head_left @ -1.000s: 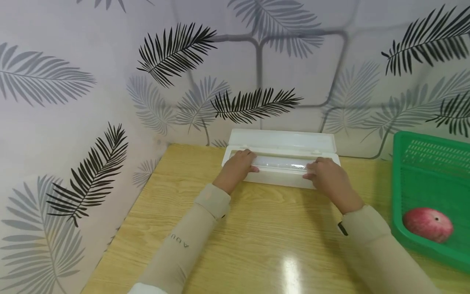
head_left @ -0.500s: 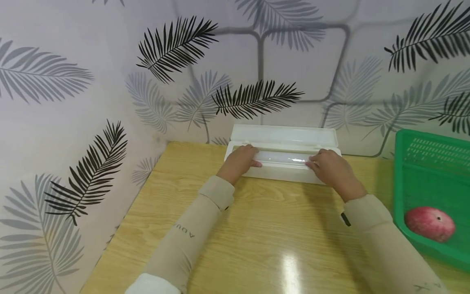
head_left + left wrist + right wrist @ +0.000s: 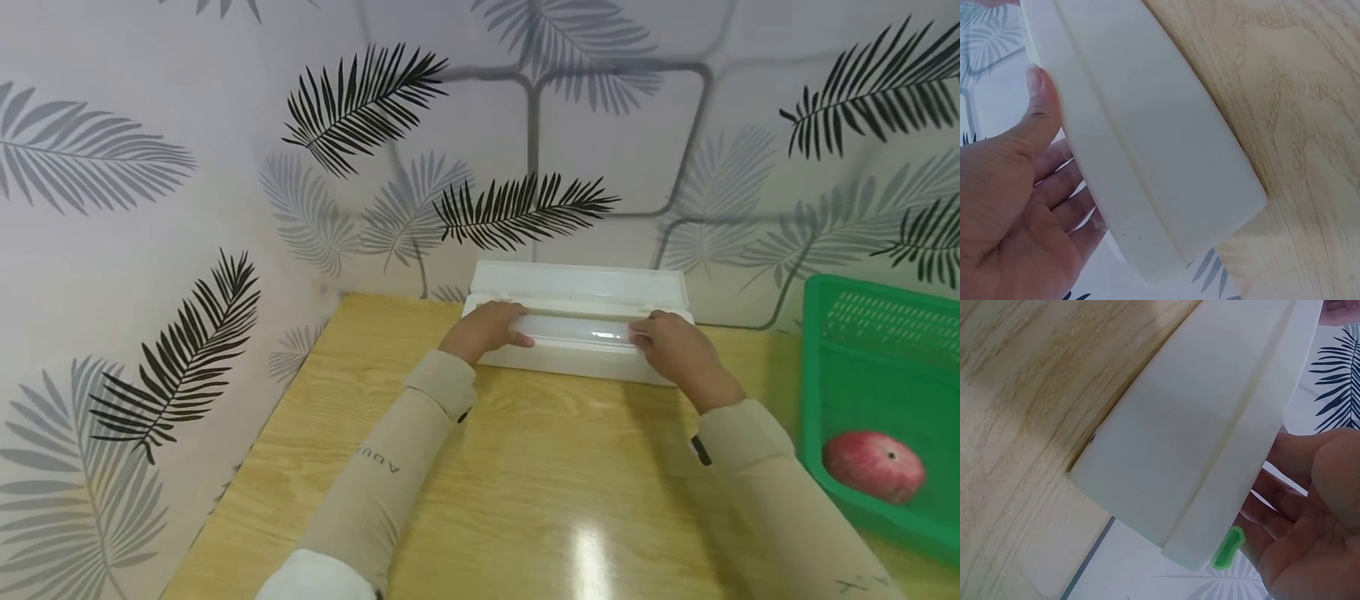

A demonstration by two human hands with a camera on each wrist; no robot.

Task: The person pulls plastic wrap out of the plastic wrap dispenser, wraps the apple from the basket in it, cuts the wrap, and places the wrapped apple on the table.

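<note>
A long white dispenser box (image 3: 570,358) sits on the table near the wall, its lid (image 3: 585,285) raised at the back. Inside lies a shiny, translucent roll that looks like cling film (image 3: 573,330). My left hand (image 3: 487,327) grips the roll's left end, its thumb near the front rim. At the right end, my right hand (image 3: 678,354) pinches the roll between thumb and fingers. Both wrist views show curled fingers reaching behind the box wall, so the fingertips are partly hidden. A small green piece (image 3: 1227,548) shows at the box's end in the right wrist view.
To the right stands a green plastic basket (image 3: 813,400) with a reddish-pink round fruit (image 3: 873,467) inside. The wood-grain table (image 3: 540,483) meets a leaf-patterned wall (image 3: 600,142) directly behind the box.
Both hands stay at the two ends of the roll, with only slight shifts of the fingers. The film's surface looks smoother than a second ago. The head view has moved slightly.
</note>
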